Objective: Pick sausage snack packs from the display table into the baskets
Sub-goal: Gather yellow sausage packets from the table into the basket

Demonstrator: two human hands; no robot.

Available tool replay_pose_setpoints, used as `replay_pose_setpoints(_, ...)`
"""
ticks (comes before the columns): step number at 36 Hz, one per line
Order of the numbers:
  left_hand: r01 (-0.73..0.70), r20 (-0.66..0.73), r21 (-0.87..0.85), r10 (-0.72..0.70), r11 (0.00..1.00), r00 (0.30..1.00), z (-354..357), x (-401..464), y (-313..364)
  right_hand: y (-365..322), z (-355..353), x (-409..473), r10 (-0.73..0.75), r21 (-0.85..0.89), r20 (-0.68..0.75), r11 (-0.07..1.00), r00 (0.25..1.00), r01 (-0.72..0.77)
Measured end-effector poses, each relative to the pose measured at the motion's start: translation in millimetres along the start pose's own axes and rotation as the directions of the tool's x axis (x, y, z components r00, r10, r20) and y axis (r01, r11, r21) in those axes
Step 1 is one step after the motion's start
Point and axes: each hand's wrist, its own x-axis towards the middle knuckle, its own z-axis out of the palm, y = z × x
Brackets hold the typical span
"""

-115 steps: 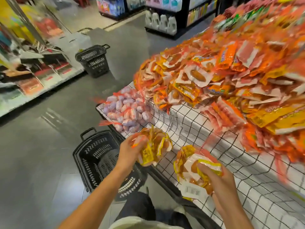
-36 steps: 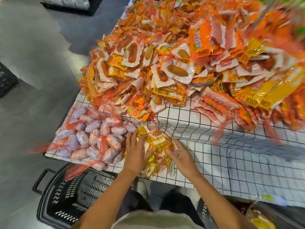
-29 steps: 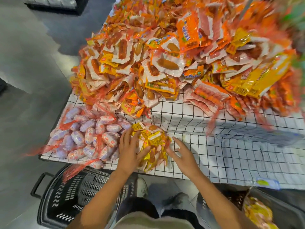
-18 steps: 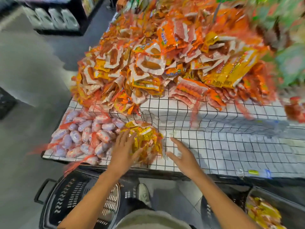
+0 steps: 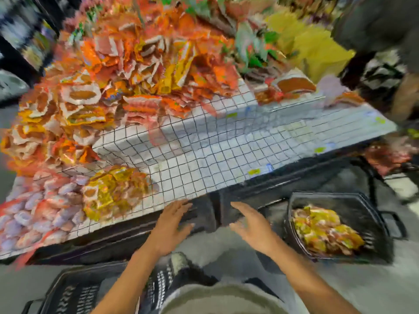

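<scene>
Both hands empty. Left hand (image 5: 170, 230) and right hand (image 5: 251, 227) hover off the near edge of the display table (image 5: 226, 152), fingers spread loose, gripping nothing.

Nearest target: yellow sausage pack bundle (image 5: 111, 196), on the table up and left of the left hand, touching the netted purple-wrapped sausages (image 5: 34, 214) on its far side. The big orange pile (image 5: 118, 82) sits well beyond both hands.

2 baskets: right basket (image 5: 362, 207), just right of the right hand, already holds yellow packs (image 5: 324, 230); left basket (image 5: 74, 291) is below the left forearm, contents not visible.

Risks, my read:
- Frame is heavily motion-blurred, so a reach now could miss or snag the wire grid.
- The bundle is loose; a 1-hand grab could shed packs over the table edge onto the floor.
- Fingers may catch the purple net next to it and drag it along.
- The pile looks unstable; pulling from its base could start a slide.
</scene>
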Motion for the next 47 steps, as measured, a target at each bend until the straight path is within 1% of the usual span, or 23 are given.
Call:
replay_pose_setpoints(3,-0.068,0.097,0.036,0.064,0.997,0.993,32,16,35,38,-21,-42,0.082,0.032,-0.081,0.996,0.993,-0.079)
replay_pose_setpoints(6,-0.129,0.196,0.048,0.117,0.991,0.974,62,35,68,67,-41,-86,0.220,0.118,-0.132,0.972,0.967,-0.205)
replay_pose_setpoints(8,-0.173,0.260,0.057,0.153,0.983,0.953,81,48,89,85,-49,-113,0.318,0.202,-0.161,0.937,0.934,-0.284)
replay_pose_setpoints(10,-0.214,0.320,0.050,0.187,0.976,0.929,96,61,110,99,-57,-137,0.393,0.239,-0.195,0.908,0.899,-0.345)
replay_pose_setpoints(17,-0.367,0.488,0.049,0.298,0.929,0.820,140,112,175,138,-74,-197,0.600,0.401,-0.266,0.781,0.755,-0.479)
replay_pose_setpoints(19,-0.390,0.530,0.038,0.312,0.920,0.789,154,130,189,145,-79,-207,0.646,0.436,-0.295,0.746,0.704,-0.503)
replay_pose_setpoints(23,-0.467,0.611,0.020,0.359,0.884,0.705,181,167,215,159,-89,-221,0.757,0.524,-0.330,0.644,0.565,-0.557)
replay_pose_setpoints(25,-0.475,0.647,0.001,0.362,0.880,0.671,193,185,228,164,-96,-225,0.793,0.546,-0.337,0.604,0.508,-0.581)
replay_pose_setpoints(28,-0.473,0.686,-0.023,0.358,0.881,0.633,209,213,242,168,-107,-229,0.845,0.592,-0.327,0.532,0.422,-0.606)
replay_pose_setpoints(30,-0.487,0.712,-0.022,0.355,0.873,0.605,219,231,248,170,-111,-231,0.883,0.632,-0.312,0.469,0.352,-0.616)
replay_pose_setpoints(32,-0.476,0.724,-0.033,0.349,0.879,0.595,228,249,253,173,-116,-229,0.906,0.657,-0.307,0.422,0.290,-0.625)
replay_pose_setpoints(34,-0.471,0.724,-0.059,0.363,0.880,0.587,237,266,256,176,-121,-225,0.921,0.671,-0.303,0.390,0.246,-0.631)
replay_pose_setpoints(37,-0.499,0.746,-0.056,0.368,0.865,0.555,246,292,259,185,-131,-219,0.934,0.692,-0.290,0.354,0.208,-0.629)
replay_pose_setpoints(39,-0.512,0.763,-0.041,0.357,0.858,0.538,251,306,261,191,-136,-216,0.935,0.696,-0.288,0.351,0.205,-0.626)
replay_pose_setpoints(42,-0.491,0.754,-0.029,0.341,0.871,0.561,255,320,268,204,-148,-209,0.933,0.697,-0.288,0.358,0.215,-0.621)
replay_pose_setpoints(44,-0.512,0.757,-0.022,0.349,0.859,0.553,259,328,273,218,-156,-204,0.935,0.710,-0.275,0.355,0.224,-0.608)
replay_pose_setpoints(47,-0.538,0.774,0.006,0.337,0.843,0.536,266,339,284,240,-168,-198,0.936,0.723,-0.237,0.348,0.259,-0.597)
